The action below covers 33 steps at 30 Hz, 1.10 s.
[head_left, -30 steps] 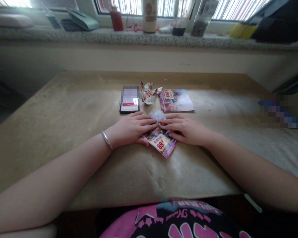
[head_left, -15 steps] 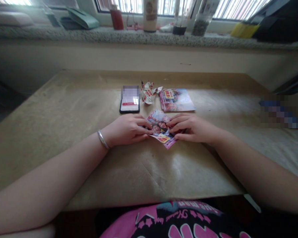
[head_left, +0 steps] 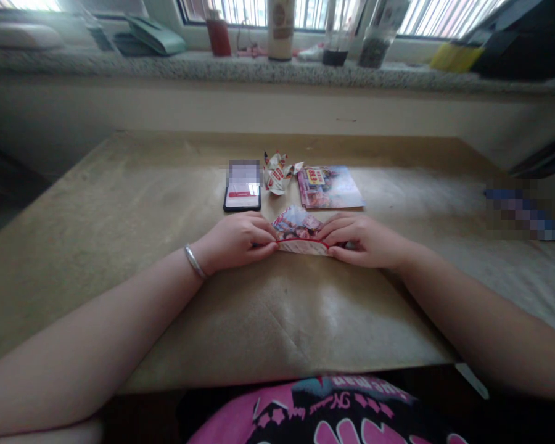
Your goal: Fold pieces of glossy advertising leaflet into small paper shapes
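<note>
A colourful printed flyer (head_left: pixel 300 233) lies partly folded on the brown paper-covered table (head_left: pixel 120 209), its near edge turned up. My left hand (head_left: pixel 234 242), with a silver bracelet at the wrist, pinches the flyer's left end with curled fingers. My right hand (head_left: pixel 363 240) pinches its right end the same way. Both hands rest on the table, a short gap apart, with the fold running between them.
Beyond the hands lie a black phone (head_left: pixel 242 188), a crumpled paper shape (head_left: pixel 277 172) and a small stack of flyers (head_left: pixel 329 186). The windowsill (head_left: pixel 259 69) holds bottles and jars. A blurred blue item (head_left: pixel 527 213) sits at the right.
The flyer lay flat under both flat hands a second ago. Its near corner has been lifted and folded away from me, and my fingers have curled into pinches at the fold's ends.
</note>
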Available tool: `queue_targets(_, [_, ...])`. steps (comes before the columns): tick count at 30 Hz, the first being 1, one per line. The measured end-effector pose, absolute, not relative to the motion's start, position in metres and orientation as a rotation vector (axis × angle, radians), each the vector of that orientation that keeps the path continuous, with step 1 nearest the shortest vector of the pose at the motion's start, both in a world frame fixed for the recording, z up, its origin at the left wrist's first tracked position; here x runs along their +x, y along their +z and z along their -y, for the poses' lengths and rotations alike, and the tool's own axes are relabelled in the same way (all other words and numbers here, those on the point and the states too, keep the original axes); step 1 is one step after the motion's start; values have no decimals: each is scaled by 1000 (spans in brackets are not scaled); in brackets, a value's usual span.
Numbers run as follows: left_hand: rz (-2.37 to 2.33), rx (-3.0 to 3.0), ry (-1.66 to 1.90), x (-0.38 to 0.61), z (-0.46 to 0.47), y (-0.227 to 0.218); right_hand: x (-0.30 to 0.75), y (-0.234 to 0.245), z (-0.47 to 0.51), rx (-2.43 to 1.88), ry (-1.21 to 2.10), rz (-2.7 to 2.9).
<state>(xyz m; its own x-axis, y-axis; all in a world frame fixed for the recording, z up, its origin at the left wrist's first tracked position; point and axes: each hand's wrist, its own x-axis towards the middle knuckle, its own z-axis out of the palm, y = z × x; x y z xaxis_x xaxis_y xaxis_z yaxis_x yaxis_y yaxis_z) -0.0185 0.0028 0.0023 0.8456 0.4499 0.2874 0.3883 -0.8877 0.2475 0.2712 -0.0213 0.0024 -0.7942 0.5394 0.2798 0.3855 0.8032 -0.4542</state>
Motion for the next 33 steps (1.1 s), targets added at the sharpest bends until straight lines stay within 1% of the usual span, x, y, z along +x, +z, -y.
queue_targets(4, [-669, 2778, 520, -18, -3, 1, 266, 2, 23, -707, 536, 2575])
queue_targets(10, [-781, 2740, 499, -17, -2, 1, 266, 2, 22, -901, 580, 2567])
queue_targets(16, [-545, 2630, 442, -12, 4, 5, 267, 14, 26, -1111, 680, 2524])
queue_targets(19, [-533, 2608, 424, -10, 7, 5, 263, 16, 29, -1294, 710, 2456])
queue_targets(25, [-747, 2722, 466, -5, 10, 2, 255, 7, 28, -1620, 572, 2325])
queue_targets(28, [-896, 2806, 507, -1, 13, 1, 252, 4, 27, -1700, 512, 2318])
queue_targets(31, [-1067, 2759, 554, 2, 17, 1, 250, 4, 27, -1761, 469, 2292])
queue_targets(33, [-1033, 2737, 569, 3, 17, 1, 248, 4, 27, -1786, 458, 2261])
